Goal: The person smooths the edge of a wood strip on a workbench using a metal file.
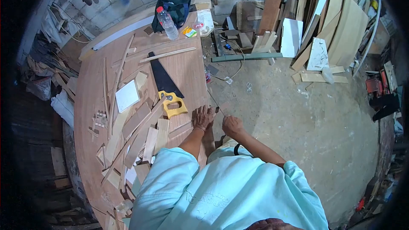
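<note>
At the table's right edge, my left hand [203, 117] lies palm down with its fingers bent over a small dark piece [217, 109], which sticks out by the fingertips. My right hand [233, 125] is a closed fist just beyond the edge, wrapped round a thin, straight, blade-like tool [215, 101]. That tool slants up and left, passing close by the dark piece; its handle is hidden in the fist. Beside my left hand lies a handsaw with a yellow handle [174, 107] and a dark blade [164, 76].
Wood offcuts [138, 134] and long thin strips cover the left of the wooden table [194, 70]. Behind the saw stand a red-capped plastic bottle [169, 27] and a dark bag [175, 8]. Boards [336, 21] lean on the back wall above the concrete floor [298, 123].
</note>
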Demonstrator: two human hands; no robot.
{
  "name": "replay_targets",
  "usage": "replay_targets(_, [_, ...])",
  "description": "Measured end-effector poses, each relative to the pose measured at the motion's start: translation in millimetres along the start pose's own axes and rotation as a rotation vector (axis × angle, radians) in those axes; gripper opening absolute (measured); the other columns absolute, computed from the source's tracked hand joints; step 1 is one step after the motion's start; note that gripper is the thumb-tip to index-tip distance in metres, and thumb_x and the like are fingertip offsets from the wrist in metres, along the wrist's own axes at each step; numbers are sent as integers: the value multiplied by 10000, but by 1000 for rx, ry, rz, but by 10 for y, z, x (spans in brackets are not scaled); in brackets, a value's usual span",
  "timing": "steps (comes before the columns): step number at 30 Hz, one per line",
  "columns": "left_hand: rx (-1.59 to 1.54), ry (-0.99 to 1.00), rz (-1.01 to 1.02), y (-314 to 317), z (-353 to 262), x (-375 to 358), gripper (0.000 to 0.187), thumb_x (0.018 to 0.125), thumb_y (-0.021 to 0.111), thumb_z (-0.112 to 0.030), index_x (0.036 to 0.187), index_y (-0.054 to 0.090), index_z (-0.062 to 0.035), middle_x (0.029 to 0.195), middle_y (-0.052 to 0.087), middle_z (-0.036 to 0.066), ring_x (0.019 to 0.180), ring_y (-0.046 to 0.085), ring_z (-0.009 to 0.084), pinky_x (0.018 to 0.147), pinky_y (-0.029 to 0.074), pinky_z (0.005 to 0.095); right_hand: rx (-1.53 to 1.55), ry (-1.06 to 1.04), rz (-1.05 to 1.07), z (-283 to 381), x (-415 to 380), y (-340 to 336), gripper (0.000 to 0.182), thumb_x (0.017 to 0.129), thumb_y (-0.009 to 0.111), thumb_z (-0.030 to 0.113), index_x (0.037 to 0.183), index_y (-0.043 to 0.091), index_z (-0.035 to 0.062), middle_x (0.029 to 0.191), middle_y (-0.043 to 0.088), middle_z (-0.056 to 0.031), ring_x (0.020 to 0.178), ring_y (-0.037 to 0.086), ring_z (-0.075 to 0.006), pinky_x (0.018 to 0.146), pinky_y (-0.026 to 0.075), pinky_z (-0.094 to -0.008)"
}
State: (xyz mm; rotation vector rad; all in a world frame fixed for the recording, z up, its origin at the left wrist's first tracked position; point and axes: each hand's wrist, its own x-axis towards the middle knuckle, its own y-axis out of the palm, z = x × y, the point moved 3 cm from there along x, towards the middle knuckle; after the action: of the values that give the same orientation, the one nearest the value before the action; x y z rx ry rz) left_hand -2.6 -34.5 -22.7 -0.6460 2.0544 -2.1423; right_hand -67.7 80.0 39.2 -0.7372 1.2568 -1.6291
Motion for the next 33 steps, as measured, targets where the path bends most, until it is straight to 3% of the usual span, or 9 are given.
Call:
replay_targets(12, [53,17,-64,74,13,-23,323,687,483,-387,846,493,-106,836,431,81,807,418,230,650,333,362,-31,55,-39,-7,9,36,197,757,336,118,744,492,-2,630,554,-152,585,566,-276,486,447,-356])
replay_targets(21, [-42,-53,183,62,40,36,293,717,450,-346,923,456,-139,895,447,94,842,427,259,693,340,381,41,-12,-91,58,95,-107,177,734,365,121,741,501,7,628,550,-151,574,560,-285,490,445,-361])
replay_targets(23, [-139,-218,306,247,111,-5,333,714,447,-349,988,442,-159,961,441,90,889,427,266,756,339,399,124,225,87,50,99,-103,172,731,375,133,733,505,20,663,553,-159,618,563,-283,502,448,-351])
replay_targets(25, [-21,-208,197,238,74,-85,408,723,422,-375,1080,400,-179,1060,409,95,1001,374,276,861,279,416,-53,116,0,-27,24,3,175,736,375,146,722,503,27,694,553,-163,655,562,-277,490,444,-345])
replay_targets(26, [-102,-225,446,12,9,-11,452,738,388,-368,1142,351,-168,1145,353,107,1090,288,281,920,204,419,6,33,59,-99,-21,30,175,737,369,140,717,502,28,707,552,-164,666,560,-277,481,441,-344])
replay_targets(27, [-343,-427,123,431,56,-275,466,741,381,-370,1143,349,-137,1169,322,122,1115,239,282,935,165,424,78,-48,134,-108,-127,26,175,738,363,135,712,501,29,720,551,-165,678,557,-277,472,438,-344])
replay_targets(28, [-113,-261,33,349,-10,-297,452,739,390,-377,1111,389,-120,1138,354,137,1069,299,298,909,208,422,59,36,145,6,-264,-82,175,739,361,132,704,497,27,697,550,-162,654,557,-283,474,437,-353])
replay_targets(29, [-130,-144,353,-53,-15,4,417,747,393,-376,1073,431,-120,1068,404,143,979,376,296,848,268,414,-2,106,92,26,-196,-236,176,740,358,129,697,493,26,673,548,-159,631,556,-288,476,435,-362])
replay_targets(33, [-55,-51,118,-18,1,35,352,756,401,-344,1024,460,-125,945,445,119,862,422,269,733,319,393,72,182,9,-28,47,-35,183,749,349,127,695,483,17,585,531,-161,548,548,-298,499,436,-385])
